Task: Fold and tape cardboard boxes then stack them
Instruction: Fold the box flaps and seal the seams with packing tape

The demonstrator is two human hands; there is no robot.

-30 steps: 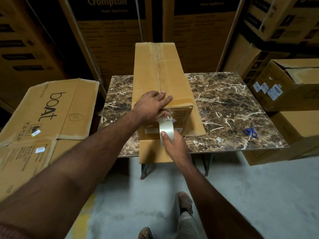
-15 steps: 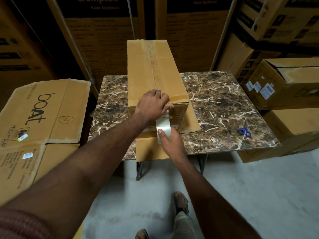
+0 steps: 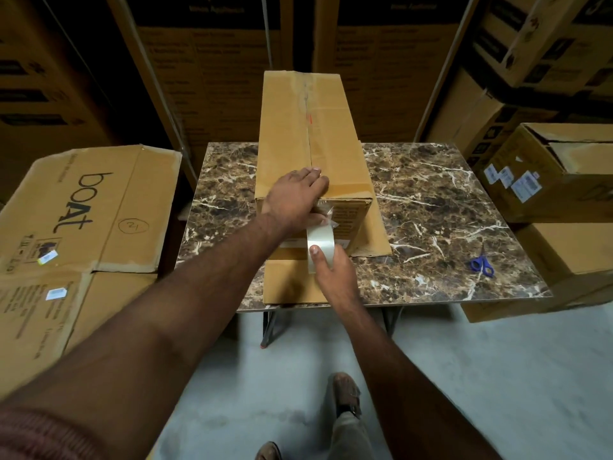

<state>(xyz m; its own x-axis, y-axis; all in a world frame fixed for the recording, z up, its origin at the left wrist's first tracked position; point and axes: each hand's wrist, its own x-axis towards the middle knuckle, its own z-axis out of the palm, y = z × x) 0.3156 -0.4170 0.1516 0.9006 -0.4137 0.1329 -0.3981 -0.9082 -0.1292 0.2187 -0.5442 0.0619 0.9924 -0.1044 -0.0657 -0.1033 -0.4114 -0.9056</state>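
Your right hand (image 3: 335, 270) grips the tape roll (image 3: 321, 248), thumb across its outer face and fingers curled behind, against the near end of the cardboard box (image 3: 313, 154), while your left hand (image 3: 295, 197) lies flat, fingers straight, pressing the top seam at its near edge. Expect a light, probably empty box that slides and dents easily; brace it over the seam and keep the sticky, easily creased film taut. The box is long, plain brown, lying from 12 to 6 o'clock across the marble-patterned table (image 3: 431, 207), blue scissors (image 3: 482, 264) at 4 o'clock.
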